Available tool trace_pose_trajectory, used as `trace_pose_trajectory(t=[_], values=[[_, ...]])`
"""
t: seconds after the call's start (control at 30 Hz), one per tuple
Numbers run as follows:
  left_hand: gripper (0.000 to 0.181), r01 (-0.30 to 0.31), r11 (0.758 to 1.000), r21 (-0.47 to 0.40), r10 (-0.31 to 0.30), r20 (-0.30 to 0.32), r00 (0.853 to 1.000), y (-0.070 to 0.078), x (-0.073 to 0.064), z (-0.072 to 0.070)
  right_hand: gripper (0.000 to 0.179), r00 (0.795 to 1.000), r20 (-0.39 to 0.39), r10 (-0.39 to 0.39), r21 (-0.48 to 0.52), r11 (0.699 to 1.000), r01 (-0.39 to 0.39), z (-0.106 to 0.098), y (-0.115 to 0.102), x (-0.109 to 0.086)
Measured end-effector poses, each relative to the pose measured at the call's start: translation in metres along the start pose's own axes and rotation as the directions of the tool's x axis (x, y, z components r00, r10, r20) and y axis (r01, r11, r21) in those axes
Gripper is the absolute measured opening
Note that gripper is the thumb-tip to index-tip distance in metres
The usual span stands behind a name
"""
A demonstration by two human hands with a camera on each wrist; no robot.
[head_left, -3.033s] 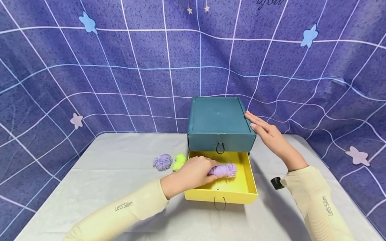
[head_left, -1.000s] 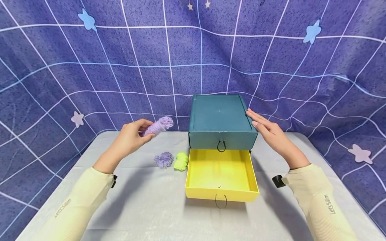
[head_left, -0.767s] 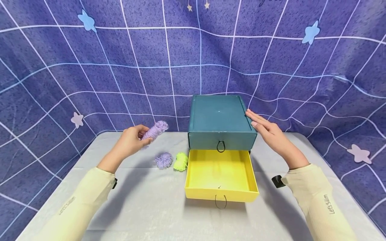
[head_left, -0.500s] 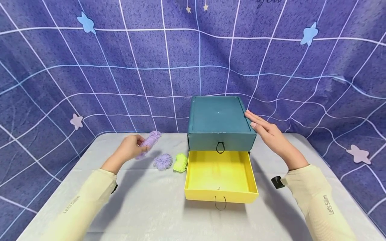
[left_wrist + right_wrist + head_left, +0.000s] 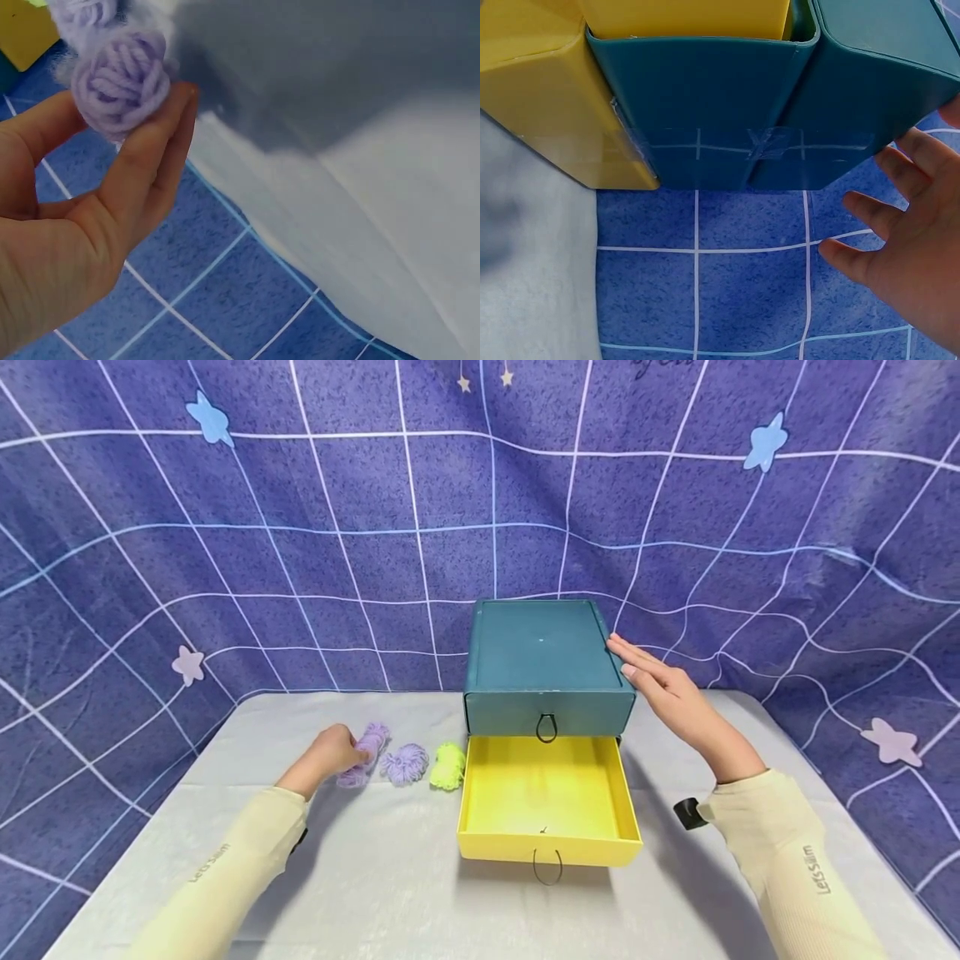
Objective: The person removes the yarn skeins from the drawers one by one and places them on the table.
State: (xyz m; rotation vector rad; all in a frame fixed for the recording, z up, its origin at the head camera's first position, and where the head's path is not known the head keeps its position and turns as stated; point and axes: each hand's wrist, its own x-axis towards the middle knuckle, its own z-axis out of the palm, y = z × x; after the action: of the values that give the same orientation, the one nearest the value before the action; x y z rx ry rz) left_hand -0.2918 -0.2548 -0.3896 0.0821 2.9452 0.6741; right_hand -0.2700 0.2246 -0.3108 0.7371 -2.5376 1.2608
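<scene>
On the left of the table, my left hand (image 5: 330,758) pinches a lavender yarn skein (image 5: 375,739) low at the cloth. Up close in the left wrist view, thumb and fingers press the skein's sides, its coiled end (image 5: 122,86) facing the camera. Just right of it lies a purple yarn bundle (image 5: 406,764), then a neon-yellow yarn bundle (image 5: 448,767) beside the drawer unit. My right hand (image 5: 670,695), fingers extended, rests its fingertips on the right side of the teal drawer unit (image 5: 542,647). Below, the yellow drawer (image 5: 547,785) is pulled out with nothing inside.
A grey-white cloth covers the table (image 5: 375,877). Behind it hangs a purple-blue curtain (image 5: 360,560) with grid lines and stars. A dark cord loop (image 5: 547,867) hangs on the yellow drawer's front, another loop (image 5: 547,727) on the teal drawer above.
My left hand has lifted the lavender skein out of the yellow drawer, carried it left, and lowered it to the table beside the purple bundle. My right hand stays at the unit's side.
</scene>
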Motion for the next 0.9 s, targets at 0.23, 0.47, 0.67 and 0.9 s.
trace_pose_trajectory(t=[0.23, 0.47, 0.67, 0.9], values=[[0.03, 0.057, 0.998, -0.003, -0.057, 0.036, 0.998, 0.0, 0.003, 0.01, 0.042, 1.0, -0.001, 0.011, 0.003, 1.0, -0.011, 0.001, 0.0, 0.0], [0.026, 0.062, 0.998, 0.03, -0.063, 0.048, 0.997, 0.004, 0.003, 0.016, 0.042, 1.0, -0.001, 0.003, -0.005, 1.0, -0.003, 0.0, 0.0, 0.0], [0.029, 0.086, 0.996, 0.033, -0.089, 0.079, 0.993, 0.009, 0.0, 0.011, 0.042, 1.0, 0.0, 0.0, -0.006, 1.0, 0.0, 0.0, 0.0, 0.0], [0.033, 0.051, 0.994, 0.095, -0.058, 0.066, 0.996, 0.016, -0.006, -0.007, 0.042, 1.0, -0.012, -0.002, 0.0, 1.0, 0.002, 0.001, 0.002, 0.0]])
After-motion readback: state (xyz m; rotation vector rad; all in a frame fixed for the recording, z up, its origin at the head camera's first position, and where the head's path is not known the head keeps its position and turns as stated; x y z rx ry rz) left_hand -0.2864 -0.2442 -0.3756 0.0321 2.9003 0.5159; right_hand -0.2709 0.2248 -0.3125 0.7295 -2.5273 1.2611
